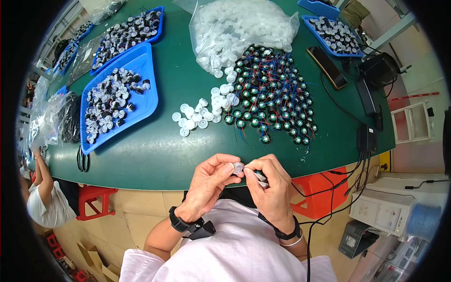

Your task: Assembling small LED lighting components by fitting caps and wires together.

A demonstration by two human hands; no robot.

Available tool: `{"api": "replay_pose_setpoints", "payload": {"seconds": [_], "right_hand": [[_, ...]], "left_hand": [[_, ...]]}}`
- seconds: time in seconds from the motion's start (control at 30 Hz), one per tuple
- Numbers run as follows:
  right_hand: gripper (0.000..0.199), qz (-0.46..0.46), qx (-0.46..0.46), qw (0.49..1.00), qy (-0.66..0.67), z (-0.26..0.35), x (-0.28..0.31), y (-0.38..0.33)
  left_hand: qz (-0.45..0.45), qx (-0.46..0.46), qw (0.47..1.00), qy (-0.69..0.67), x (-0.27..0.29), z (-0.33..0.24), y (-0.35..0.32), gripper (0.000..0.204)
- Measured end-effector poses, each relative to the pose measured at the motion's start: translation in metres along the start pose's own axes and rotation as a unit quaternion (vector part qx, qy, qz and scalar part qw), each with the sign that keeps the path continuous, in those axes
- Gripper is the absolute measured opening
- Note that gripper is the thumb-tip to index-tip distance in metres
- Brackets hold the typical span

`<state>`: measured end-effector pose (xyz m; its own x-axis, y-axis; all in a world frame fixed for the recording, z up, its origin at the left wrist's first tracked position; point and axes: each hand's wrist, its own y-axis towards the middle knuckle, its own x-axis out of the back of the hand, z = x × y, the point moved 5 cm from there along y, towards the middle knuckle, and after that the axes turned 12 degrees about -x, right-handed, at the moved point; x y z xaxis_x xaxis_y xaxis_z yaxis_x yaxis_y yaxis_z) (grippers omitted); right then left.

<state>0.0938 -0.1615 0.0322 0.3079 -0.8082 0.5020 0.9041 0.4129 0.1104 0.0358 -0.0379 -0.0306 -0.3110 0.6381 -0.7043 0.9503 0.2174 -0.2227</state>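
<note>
Left hand (209,181) pinched on white cap (238,167) at fingertips, right hand (268,185) gripping small wired part (260,177) w/ cap just beside.

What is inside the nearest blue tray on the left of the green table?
The blue tray holds a loose heap of small black-and-white round parts, mostly toward its far and left side. Its right, near part is bare. Whatever lies beneath the heap is covered.

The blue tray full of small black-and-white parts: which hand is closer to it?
Left. The left hand is below and right of the blue tray; the right hand is farther right.
</note>
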Motion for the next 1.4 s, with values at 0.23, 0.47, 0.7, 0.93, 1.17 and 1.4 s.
{"api": "replay_pose_setpoints", "payload": {"seconds": [0.23,0.47,0.7,0.93,1.17,1.4], "right_hand": [[0.015,-0.001,0.006,1.000,-0.019,0.002,0.000,-0.001],[0.014,-0.014,0.007,0.999,-0.036,0.004,-0.002,-0.002],[0.016,-0.032,0.038,0.999,-0.017,0.001,-0.007,-0.001],[0.017,0.056,-0.104,0.993,0.004,-0.011,-0.003,-0.006],[0.020,0.036,-0.082,0.995,0.051,-0.005,-0.007,-0.007],[0.012,0.149,-0.096,0.969,0.171,-0.010,0.009,0.010]], "left_hand": [[0.000,-0.002,1.000,0.003,-0.001,0.000,0.000,0.020],[0.015,-0.009,1.000,-0.015,0.000,0.003,0.000,0.021],[0.006,-0.048,0.999,0.012,0.005,0.005,-0.001,0.022],[0.003,-0.096,0.993,0.062,0.003,0.002,-0.003,0.023],[0.038,-0.163,0.976,0.138,-0.004,-0.007,-0.004,0.026],[0.104,-0.021,0.990,0.097,-0.009,-0.020,-0.002,0.042]]}}
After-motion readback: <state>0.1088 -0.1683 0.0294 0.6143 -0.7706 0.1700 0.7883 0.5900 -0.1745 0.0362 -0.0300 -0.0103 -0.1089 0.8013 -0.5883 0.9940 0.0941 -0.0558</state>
